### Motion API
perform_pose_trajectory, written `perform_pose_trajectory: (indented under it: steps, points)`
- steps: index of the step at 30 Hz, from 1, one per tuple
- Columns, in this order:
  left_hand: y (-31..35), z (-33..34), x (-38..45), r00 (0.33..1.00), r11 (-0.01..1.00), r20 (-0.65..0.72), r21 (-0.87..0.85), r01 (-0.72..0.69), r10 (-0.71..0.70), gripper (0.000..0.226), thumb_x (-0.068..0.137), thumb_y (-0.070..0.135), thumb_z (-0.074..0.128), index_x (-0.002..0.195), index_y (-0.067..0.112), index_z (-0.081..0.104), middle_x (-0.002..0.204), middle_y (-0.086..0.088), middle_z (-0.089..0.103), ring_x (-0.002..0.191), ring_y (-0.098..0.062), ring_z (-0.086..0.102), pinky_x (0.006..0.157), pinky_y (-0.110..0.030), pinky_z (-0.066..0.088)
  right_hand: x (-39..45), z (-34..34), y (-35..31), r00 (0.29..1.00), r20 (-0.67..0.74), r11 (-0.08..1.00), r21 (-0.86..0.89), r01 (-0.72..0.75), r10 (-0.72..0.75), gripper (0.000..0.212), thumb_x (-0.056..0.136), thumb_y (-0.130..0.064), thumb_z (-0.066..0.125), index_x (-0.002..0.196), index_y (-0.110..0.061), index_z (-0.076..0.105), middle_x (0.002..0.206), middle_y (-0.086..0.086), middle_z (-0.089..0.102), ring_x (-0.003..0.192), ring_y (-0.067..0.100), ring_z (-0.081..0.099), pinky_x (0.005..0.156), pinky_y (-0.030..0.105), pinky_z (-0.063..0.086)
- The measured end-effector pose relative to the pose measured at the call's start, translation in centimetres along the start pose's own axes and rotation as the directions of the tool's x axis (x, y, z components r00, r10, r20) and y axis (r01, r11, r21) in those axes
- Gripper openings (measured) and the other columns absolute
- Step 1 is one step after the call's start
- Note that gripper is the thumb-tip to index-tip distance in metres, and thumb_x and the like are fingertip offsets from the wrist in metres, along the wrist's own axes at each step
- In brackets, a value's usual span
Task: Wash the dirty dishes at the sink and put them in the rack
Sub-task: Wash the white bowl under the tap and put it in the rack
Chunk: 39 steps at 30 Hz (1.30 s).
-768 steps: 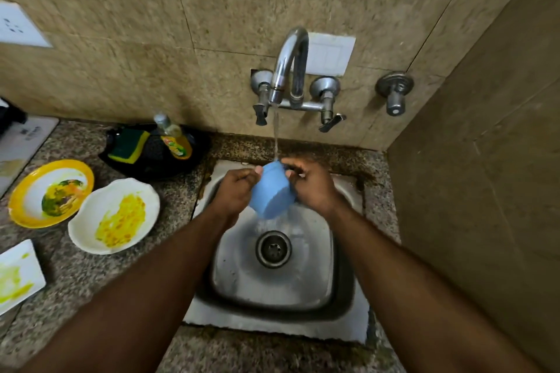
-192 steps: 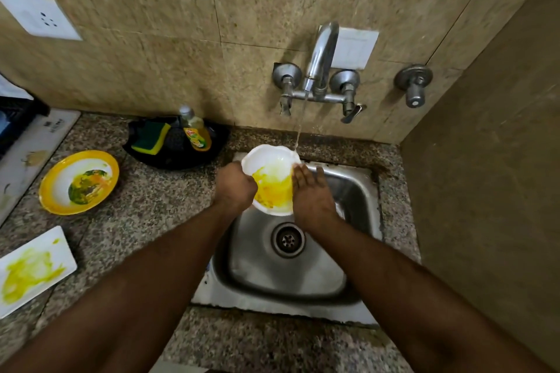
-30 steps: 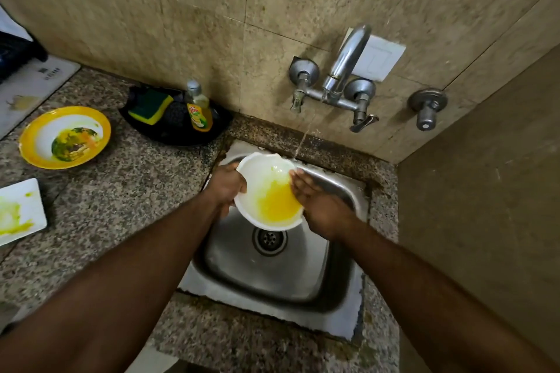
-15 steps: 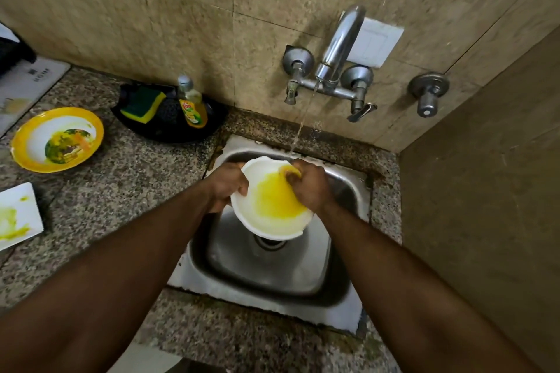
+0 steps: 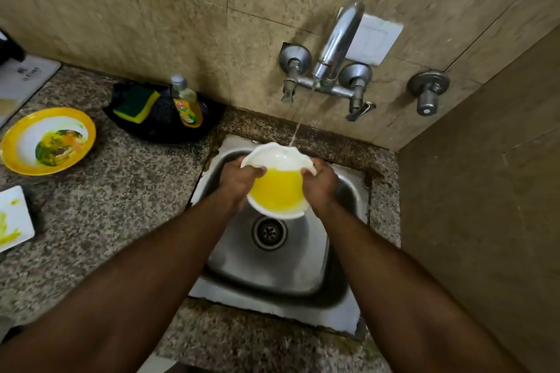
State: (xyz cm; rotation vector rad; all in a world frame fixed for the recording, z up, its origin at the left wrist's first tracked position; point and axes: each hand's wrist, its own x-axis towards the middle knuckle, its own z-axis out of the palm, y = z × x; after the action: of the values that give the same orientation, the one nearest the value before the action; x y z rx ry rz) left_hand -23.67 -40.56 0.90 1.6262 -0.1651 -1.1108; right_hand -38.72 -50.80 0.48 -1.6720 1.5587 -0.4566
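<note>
I hold a white bowl (image 5: pixel 277 191) with yellow liquid pooled in it over the steel sink (image 5: pixel 342 275), tilted toward me. My left hand (image 5: pixel 238 180) grips its left rim and my right hand (image 5: pixel 319 183) grips its right rim. A thin stream of water from the tap (image 5: pixel 336 42) lands on the bowl's far rim. On the counter to the left lie a dirty yellow-rimmed plate (image 5: pixel 18 133) and a white square plate (image 5: pixel 13 218) smeared with yellow. No rack is in view.
A black tray (image 5: pixel 169 127) against the wall holds a green-yellow sponge (image 5: pixel 136 103) and a bottle of dish soap (image 5: pixel 186 103). The speckled granite counter (image 5: pixel 115 197) runs left of the sink. A tiled wall closes the right side.
My right hand has moved from inside the bowl to its right rim. The bowl now tips toward me with yellow water pooled in its lower half.
</note>
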Motion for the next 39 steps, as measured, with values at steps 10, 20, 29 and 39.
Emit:
perform_pose_trajectory:
  steps: [10, 20, 29, 39]
  points:
    - [3.2, -1.3, 0.4, 0.98, 0.945, -0.029, 0.271, -0.182, 0.197, 0.042, 0.077, 0.022, 0.071, 0.118, 0.013, 0.073, 0.101, -0.008, 0.074, 0.09, -0.033, 0.071, 0.078, -0.039, 0.061, 3.0, -0.3, -2.3, 0.988, 0.122, 0.995, 0.033, 0.092, -0.095, 0.025, 0.083, -0.028, 0.082, 0.101, -0.011, 0.077, 0.085, 0.003, 0.07, 0.079, 0.018, 0.065, 0.07, 0.03, 0.05]
    - [7.2, -2.0, -1.6, 0.948, 0.866, 0.101, 0.387, -0.316, 0.3, 0.052, 0.067, 0.0, 0.054, 0.106, 0.026, 0.075, 0.091, -0.005, 0.075, 0.072, -0.016, 0.068, 0.057, -0.022, 0.055, 1.4, 1.5, -1.2, 0.951, 0.299, 0.908, 0.371, -0.193, 0.079, 0.059, 0.064, -0.011, 0.096, 0.117, -0.011, 0.07, 0.107, 0.007, 0.076, 0.096, 0.026, 0.073, 0.085, 0.047, 0.062]
    - [9.6, 0.8, -3.5, 0.854, 0.633, 0.305, 0.575, -0.519, 0.422, 0.053, 0.078, 0.011, 0.07, 0.127, 0.031, 0.072, 0.114, 0.004, 0.075, 0.101, -0.014, 0.065, 0.086, -0.024, 0.05, -1.7, 4.5, -0.2, 0.832, 0.492, 0.484, 0.679, -0.551, 0.257, 0.055, 0.087, -0.046, 0.075, 0.131, -0.015, 0.065, 0.12, 0.012, 0.074, 0.11, 0.037, 0.07, 0.088, 0.057, 0.058]
    - [7.8, -0.9, -3.0, 0.991, 0.94, 0.02, 0.319, 0.121, -0.134, 0.025, 0.09, 0.027, 0.059, 0.107, 0.009, 0.06, 0.1, -0.021, 0.067, 0.073, -0.037, 0.069, 0.06, -0.052, 0.062, -3.8, -1.1, -0.8, 0.64, 0.695, 0.622, 0.351, -0.7, 0.329, 0.038, 0.09, -0.003, 0.035, 0.118, 0.01, 0.057, 0.091, 0.029, 0.073, 0.07, 0.036, 0.074, 0.049, 0.027, 0.057]
